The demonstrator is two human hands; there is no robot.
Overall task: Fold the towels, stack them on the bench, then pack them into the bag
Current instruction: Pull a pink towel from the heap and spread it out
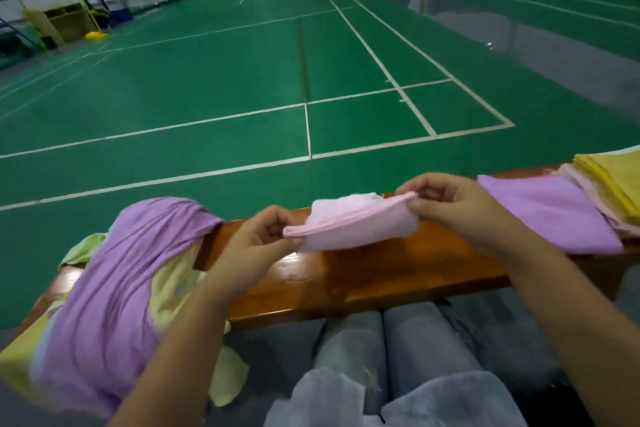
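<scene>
Green badminton court w/ wooden bench (363, 274) in foreground. Left hand (256, 246) and right hand (450, 208) each pinch one end of a part-folded pink towel (353, 225), held just above the bench. Beyond right grip: folded stack (588, 204), done. Beyond left grip: unfolded pile (114, 288), still to do. No bag visible; packing looks not begun.

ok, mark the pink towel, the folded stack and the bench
pink towel (353, 229), head view, middle of the folded cloth
folded stack (554, 208), head view, purple towel's top face
bench (363, 277), head view, bare wood under the hands
</scene>
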